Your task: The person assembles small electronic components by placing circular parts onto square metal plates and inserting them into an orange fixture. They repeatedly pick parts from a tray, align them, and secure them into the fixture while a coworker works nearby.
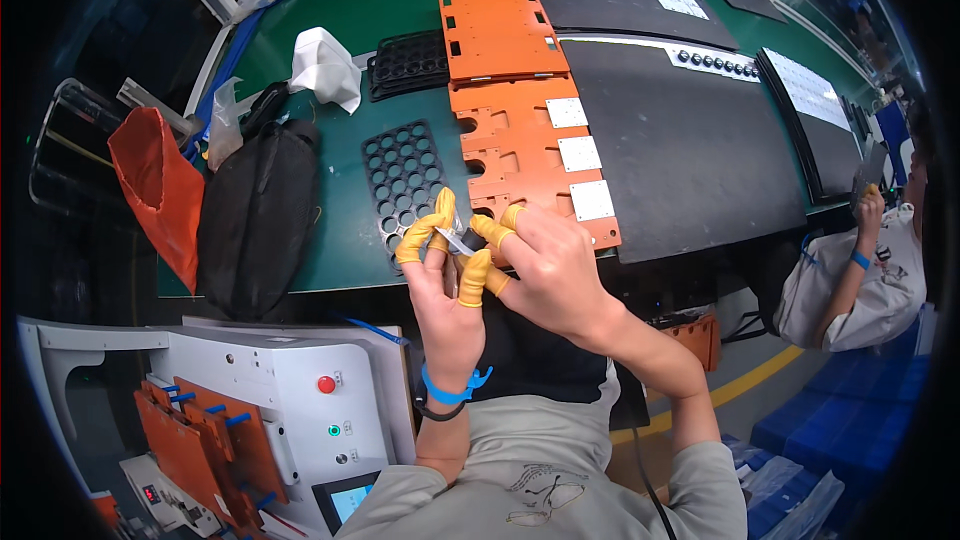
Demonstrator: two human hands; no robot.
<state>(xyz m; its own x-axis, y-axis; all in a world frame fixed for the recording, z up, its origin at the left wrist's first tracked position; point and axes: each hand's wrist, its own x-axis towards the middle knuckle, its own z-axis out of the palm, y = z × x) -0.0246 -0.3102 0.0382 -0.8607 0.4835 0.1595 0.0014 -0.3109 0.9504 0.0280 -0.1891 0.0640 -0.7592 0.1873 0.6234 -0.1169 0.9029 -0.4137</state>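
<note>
Small silvery part [452, 240] at frame centre, pinched between left hand [440, 285] and right hand [545, 260] fingers, above desk [340, 230] edge. Risk: slick yellow cots slipping, part dropping off edge, lost below.

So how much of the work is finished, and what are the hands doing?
Three pale square pieces already sit on the near orange plate. Right now the left hand and right hand, fingers in yellow covers, pinch a small silvery part between them. The far orange plate shows only one small pale piece, so it looks mostly unfilled. How much is left can't be told exactly.
</note>
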